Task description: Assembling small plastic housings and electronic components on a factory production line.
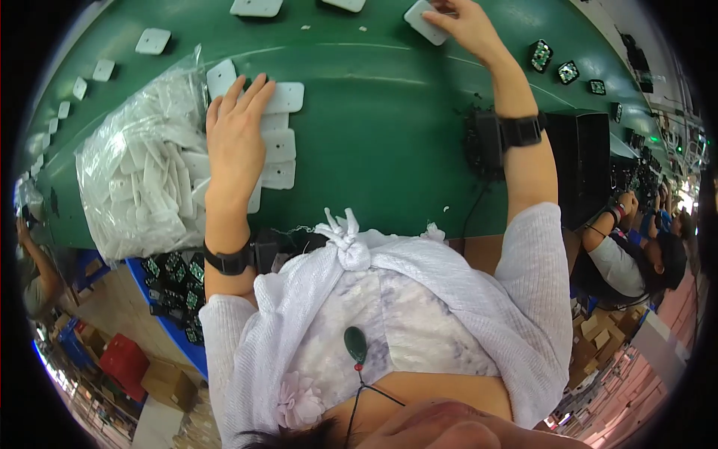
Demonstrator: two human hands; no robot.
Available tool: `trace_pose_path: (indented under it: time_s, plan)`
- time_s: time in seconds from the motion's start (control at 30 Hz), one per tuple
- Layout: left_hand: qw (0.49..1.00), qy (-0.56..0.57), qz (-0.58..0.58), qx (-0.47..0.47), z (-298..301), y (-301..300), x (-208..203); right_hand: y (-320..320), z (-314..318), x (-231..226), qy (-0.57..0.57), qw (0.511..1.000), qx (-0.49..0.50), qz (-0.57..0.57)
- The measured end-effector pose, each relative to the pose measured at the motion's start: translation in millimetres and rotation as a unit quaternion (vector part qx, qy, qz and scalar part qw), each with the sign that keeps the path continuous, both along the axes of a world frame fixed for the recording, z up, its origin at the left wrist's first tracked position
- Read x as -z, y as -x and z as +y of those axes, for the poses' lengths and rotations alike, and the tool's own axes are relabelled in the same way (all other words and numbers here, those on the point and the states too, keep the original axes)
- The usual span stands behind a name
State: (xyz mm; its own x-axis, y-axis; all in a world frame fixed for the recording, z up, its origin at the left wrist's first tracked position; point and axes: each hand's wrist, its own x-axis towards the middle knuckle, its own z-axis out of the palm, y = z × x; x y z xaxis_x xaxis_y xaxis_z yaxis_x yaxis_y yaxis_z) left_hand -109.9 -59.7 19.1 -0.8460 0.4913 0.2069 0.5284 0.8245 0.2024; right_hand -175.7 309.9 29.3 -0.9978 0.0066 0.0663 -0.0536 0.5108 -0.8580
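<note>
At the far side of the green table, my right hand [467, 28] grips the edge of a white plastic cover [425, 22] with rounded corners, fingers closed on it. Several more white covers [279, 147] lie loosely overlapped on the left part of the table. My left hand [238, 138] rests over these, its fingers stretched out and slightly apart; it grips nothing that I can see. Just left of it, a clear plastic bag [138, 161] bulges with many similar white pieces and spills some toward my wrist.
White covers [153, 41] run in a spaced row along the table's far and left edge. Black units with green circuit boards [541, 56] line the right side. A black box [583, 161] stands beside my right arm. A blue bin [179, 329] of black parts sits lower left. People work on both sides.
</note>
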Motion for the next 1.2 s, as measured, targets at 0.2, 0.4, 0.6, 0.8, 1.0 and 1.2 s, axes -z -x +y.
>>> trace_pose_path:
  time_s: [0.2, 0.4, 0.6, 0.8, 1.0, 1.2]
  plan:
    - [1.0, 0.015, -0.005, -0.019, -4.7, -3.3, -1.8, 39.3, 12.9, 24.4, 0.003, 0.996, -0.044, -0.081]
    - [0.999, 0.021, 0.009, -0.023, 0.7, 2.1, 6.2, 31.8, 47.4, 48.8, -0.049, 0.992, -0.055, 0.098]
    - [0.998, -0.05, 0.042, -0.024, 6.2, -1.2, -2.2, -75.2, 13.1, -49.6, -0.278, 0.959, 0.055, 0.002]
    - [0.878, -0.437, -0.193, -0.014, 43.3, -24.8, -11.5, -150.9, -1.2, -18.4, -0.342, 0.936, 0.045, 0.071]
    - [0.843, -0.399, -0.359, 0.036, 73.0, -57.0, -7.1, -156.9, -20.5, 13.8, -0.339, 0.932, 0.06, 0.114]
    - [0.803, -0.416, -0.423, 0.054, 76.6, -67.4, -4.2, -157.4, -29.6, 15.9, -0.376, 0.915, 0.045, 0.138]
